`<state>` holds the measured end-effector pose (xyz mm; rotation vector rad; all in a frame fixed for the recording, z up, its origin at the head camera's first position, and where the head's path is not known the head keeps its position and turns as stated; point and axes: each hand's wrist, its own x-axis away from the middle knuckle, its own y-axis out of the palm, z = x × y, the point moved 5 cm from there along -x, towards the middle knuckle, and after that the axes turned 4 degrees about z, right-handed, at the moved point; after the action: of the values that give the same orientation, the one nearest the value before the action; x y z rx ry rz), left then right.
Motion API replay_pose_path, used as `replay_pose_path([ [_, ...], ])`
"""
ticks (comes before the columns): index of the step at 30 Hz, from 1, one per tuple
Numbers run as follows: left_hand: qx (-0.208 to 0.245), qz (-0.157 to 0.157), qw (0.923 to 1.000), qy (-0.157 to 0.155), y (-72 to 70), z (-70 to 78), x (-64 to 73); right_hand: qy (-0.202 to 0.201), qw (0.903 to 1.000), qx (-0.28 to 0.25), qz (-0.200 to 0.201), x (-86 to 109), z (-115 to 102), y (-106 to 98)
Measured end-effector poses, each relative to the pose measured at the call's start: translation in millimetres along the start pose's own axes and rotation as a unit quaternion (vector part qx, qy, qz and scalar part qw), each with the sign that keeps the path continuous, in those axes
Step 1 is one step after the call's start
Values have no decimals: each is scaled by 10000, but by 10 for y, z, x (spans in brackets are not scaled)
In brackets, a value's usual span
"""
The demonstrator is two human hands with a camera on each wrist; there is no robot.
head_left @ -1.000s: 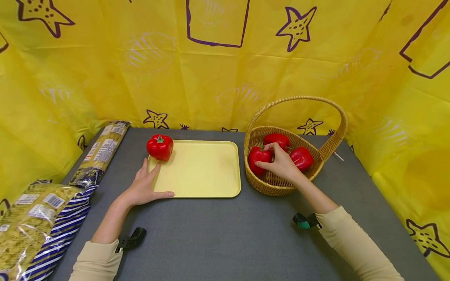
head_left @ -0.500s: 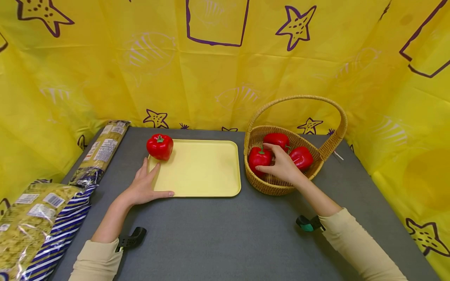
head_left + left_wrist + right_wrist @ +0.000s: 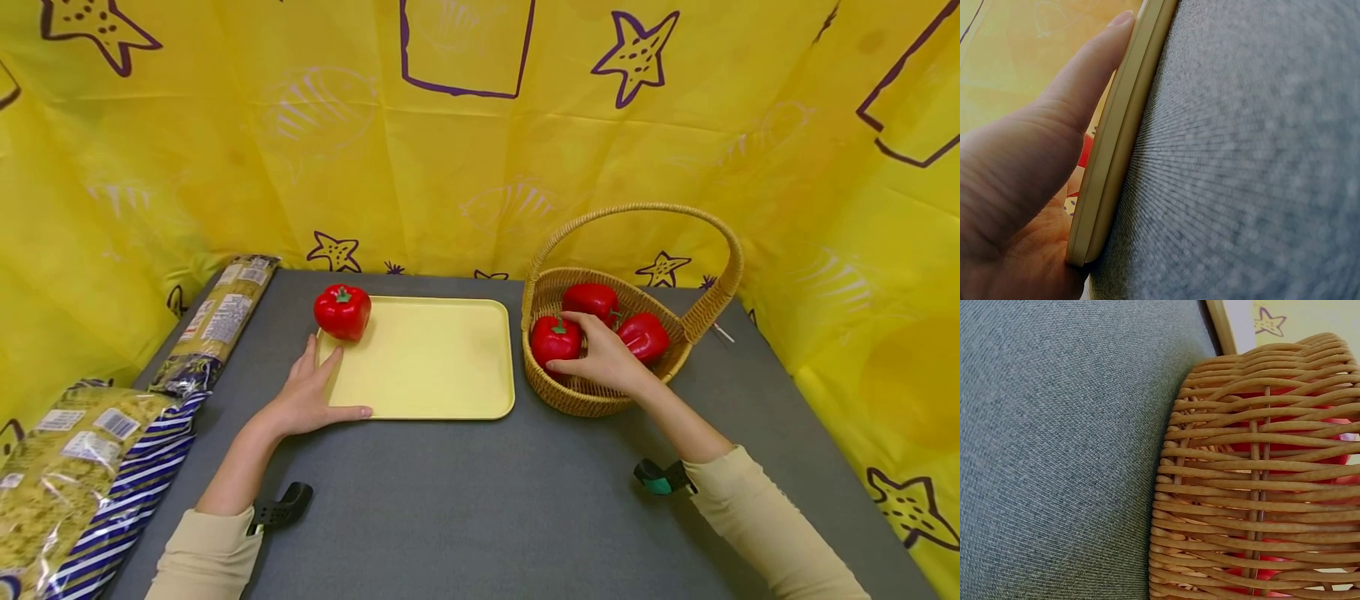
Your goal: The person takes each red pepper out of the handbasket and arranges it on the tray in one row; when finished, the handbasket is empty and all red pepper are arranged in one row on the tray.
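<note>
My right hand (image 3: 600, 354) reaches into a wicker basket (image 3: 577, 404) and has its thumb and fingers around a red bell pepper (image 3: 551, 342) on the near left side. Two more red peppers lie in there: one at the back (image 3: 590, 298) and one at the right (image 3: 647, 335). In the right wrist view the basket's wall (image 3: 1272, 487) hides that hand. My left hand (image 3: 303, 400) rests at the near left corner of a pale yellow tray (image 3: 427, 358), thumb straight along its front edge (image 3: 1113, 137). Another red bell pepper (image 3: 342, 312) sits on the tray's back left corner.
The basket's tall handle (image 3: 637, 207) arches above it. Two pasta bags, a narrow one (image 3: 217, 321) and a large one (image 3: 90, 467), lie along the left side of the grey table (image 3: 450, 500). A yellow printed cloth (image 3: 420, 175) encloses the back and sides.
My right thumb and fingers have spread wider around the near left pepper, and its stem has tipped toward me. My left hand and the tray have stayed put.
</note>
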<state>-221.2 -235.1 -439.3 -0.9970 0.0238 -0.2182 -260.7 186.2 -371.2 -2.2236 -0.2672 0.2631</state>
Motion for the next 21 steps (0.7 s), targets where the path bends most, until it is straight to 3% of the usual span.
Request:
replay_pose_path([
  [21,-20,24,10000,9,-10,17,6,-49,9998,-196,-24,52,-3,14],
])
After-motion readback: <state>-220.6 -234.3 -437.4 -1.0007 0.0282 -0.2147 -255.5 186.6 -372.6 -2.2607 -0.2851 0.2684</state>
